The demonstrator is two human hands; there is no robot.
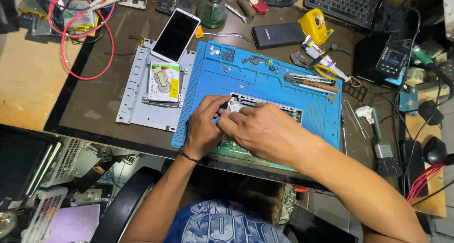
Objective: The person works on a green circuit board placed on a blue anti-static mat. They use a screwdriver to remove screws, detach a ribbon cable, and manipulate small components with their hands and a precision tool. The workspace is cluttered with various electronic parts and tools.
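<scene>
A: Containers? Green glass bottle (pixel 212 9) at desk rear — contents not clear. Grey metal tray (pixel 137 89) left of blue mat (pixel 265 82), holding a silver hard drive (pixel 164 82); phone (pixel 176 35) w/ dark screen leaning on its top edge.

B: Worked item? Small circuit board (pixel 265 106), silvery w/ green edge, on mat centre, mostly hidden. Left hand (pixel 204 129) pinching at board's left end, fingers curled. Right hand (pixel 265 132) closed, knuckles up, over board — grip can't be told.
</scene>
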